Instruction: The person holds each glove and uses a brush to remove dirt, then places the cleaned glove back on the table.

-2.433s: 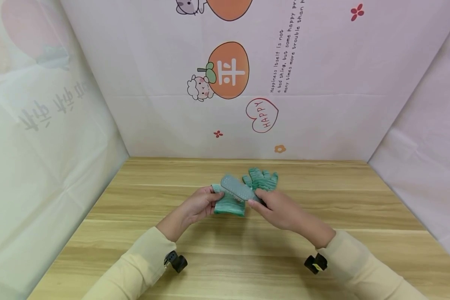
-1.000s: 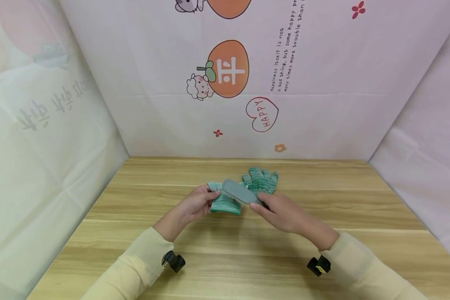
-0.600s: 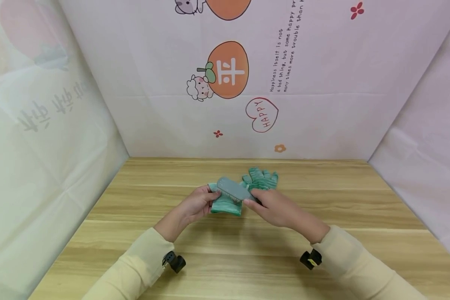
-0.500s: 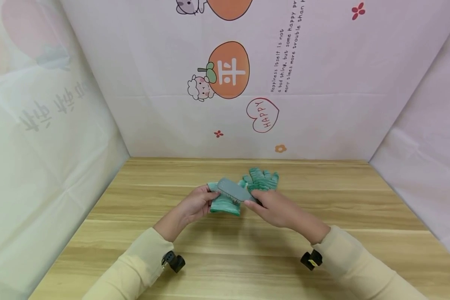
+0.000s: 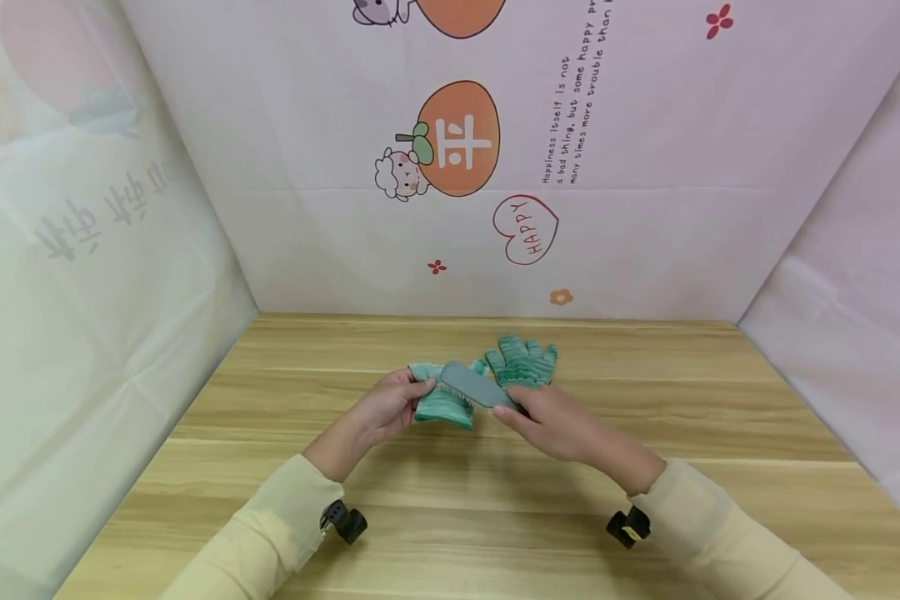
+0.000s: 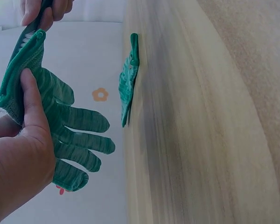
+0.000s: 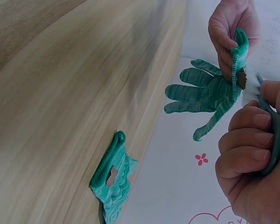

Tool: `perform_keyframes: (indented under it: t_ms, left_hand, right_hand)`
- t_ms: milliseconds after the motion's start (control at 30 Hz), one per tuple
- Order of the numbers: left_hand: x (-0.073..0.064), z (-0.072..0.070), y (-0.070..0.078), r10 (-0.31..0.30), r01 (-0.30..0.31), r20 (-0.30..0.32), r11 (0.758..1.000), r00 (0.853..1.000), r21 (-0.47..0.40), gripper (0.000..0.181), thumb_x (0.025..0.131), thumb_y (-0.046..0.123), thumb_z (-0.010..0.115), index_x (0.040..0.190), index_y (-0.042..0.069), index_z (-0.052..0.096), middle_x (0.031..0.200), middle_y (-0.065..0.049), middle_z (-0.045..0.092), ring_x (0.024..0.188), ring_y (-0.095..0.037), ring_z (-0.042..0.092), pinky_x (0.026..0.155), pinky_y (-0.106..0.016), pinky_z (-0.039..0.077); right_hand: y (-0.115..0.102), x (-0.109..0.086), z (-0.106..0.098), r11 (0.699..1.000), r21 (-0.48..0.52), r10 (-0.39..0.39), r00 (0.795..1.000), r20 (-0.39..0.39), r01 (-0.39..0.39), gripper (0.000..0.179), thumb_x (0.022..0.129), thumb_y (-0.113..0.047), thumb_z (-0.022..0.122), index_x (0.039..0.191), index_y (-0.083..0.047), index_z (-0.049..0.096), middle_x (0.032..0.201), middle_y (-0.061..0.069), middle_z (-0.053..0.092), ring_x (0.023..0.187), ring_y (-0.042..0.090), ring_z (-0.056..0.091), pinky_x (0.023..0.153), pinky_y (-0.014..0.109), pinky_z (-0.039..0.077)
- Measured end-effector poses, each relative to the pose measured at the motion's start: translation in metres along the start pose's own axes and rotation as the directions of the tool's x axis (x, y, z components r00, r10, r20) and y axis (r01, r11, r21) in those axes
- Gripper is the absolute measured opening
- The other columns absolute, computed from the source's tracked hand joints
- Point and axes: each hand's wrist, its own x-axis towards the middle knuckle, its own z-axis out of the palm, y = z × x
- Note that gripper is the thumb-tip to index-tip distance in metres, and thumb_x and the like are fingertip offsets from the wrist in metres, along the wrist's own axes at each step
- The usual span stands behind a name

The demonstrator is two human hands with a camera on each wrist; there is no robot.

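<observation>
My left hand grips a green knit glove by its cuff, holding it above the table. In the left wrist view the fingers of that glove hang spread below the cuff. My right hand grips the handle of a grey-blue brush, its bristles facing down at the glove's cuff. Whether the bristles press on the knit is hard to tell. A second green glove lies on the table behind the brush. In the right wrist view a brown patch shows on the held glove.
A wood-grain table spreads under both hands. White printed cloth stands behind it, and pale cloth walls rise at left and right. Black wrist cameras sit on both sleeves.
The brush has shifted back and forth over the glove cuff in small strokes. My left hand and its glove have drifted slightly left. The glove on the table stays put.
</observation>
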Motion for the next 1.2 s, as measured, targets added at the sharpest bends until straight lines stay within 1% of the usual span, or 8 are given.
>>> perform_keyframes:
  t_ms: [167,333,500,667,900,1200]
  left_hand:
    - [0.001,-0.003,-0.002,-0.009,0.009,-0.017,1.000,1.000,-0.006,0.022,0.105,0.006,0.042,0.122,-0.007,0.046,0.091,-0.007,0.065,0.077,-0.012,0.067,0.070,-0.023,0.055]
    - [0.002,-0.006,-0.003,-0.014,0.013,-0.037,1.000,0.999,-0.018,0.020,0.105,0.006,0.041,0.120,-0.006,0.046,0.089,-0.007,0.065,0.076,-0.013,0.067,0.069,-0.023,0.055]
    - [0.003,-0.009,-0.004,-0.012,0.011,-0.046,1.000,0.999,-0.019,0.020,0.105,0.006,0.042,0.121,-0.005,0.046,0.090,-0.007,0.065,0.078,-0.013,0.067,0.070,-0.024,0.055]
    - [0.003,-0.011,-0.004,-0.014,0.013,-0.068,1.000,0.998,-0.024,0.020,0.105,0.007,0.042,0.121,-0.005,0.047,0.091,-0.006,0.065,0.080,-0.013,0.067,0.071,-0.024,0.055]
    - [0.004,-0.013,-0.004,-0.012,0.011,-0.075,1.000,0.997,-0.018,0.019,0.105,0.006,0.042,0.119,-0.005,0.047,0.090,-0.005,0.066,0.080,-0.012,0.067,0.071,-0.024,0.055]
    - [0.004,-0.012,-0.004,-0.016,0.014,-0.105,1.000,0.994,-0.021,0.020,0.105,0.005,0.042,0.121,-0.006,0.048,0.091,-0.005,0.067,0.082,-0.012,0.067,0.073,-0.025,0.055]
  right_hand:
    - [0.002,0.000,0.004,1.000,-0.002,0.017,1.000,0.000,-0.017,0.042,0.103,-0.051,0.038,0.084,-0.015,0.050,0.060,-0.004,0.041,0.049,0.007,0.033,0.047,0.024,0.032]
    - [0.006,-0.002,0.005,1.000,0.009,0.013,1.000,-0.008,-0.013,0.040,0.103,-0.049,0.039,0.086,-0.014,0.051,0.061,-0.005,0.041,0.050,0.007,0.034,0.047,0.024,0.033]
    - [0.009,-0.006,0.006,1.000,0.020,0.007,1.000,-0.008,-0.007,0.040,0.103,-0.048,0.040,0.087,-0.014,0.052,0.062,-0.004,0.041,0.050,0.006,0.034,0.047,0.024,0.033]
    - [0.011,-0.010,0.006,1.000,0.018,0.022,1.000,-0.004,-0.022,0.037,0.103,-0.047,0.041,0.088,-0.015,0.051,0.064,-0.005,0.042,0.051,0.006,0.035,0.048,0.024,0.034]
    - [0.014,-0.015,0.006,1.000,0.013,-0.004,1.000,-0.006,0.004,0.035,0.103,-0.045,0.042,0.087,-0.015,0.051,0.059,-0.007,0.038,0.049,0.004,0.032,0.047,0.022,0.032]
    - [0.017,-0.019,0.006,1.000,-0.016,-0.017,1.000,-0.008,0.017,0.034,0.103,-0.044,0.044,0.084,-0.017,0.050,0.060,-0.009,0.038,0.051,0.004,0.034,0.048,0.022,0.032]
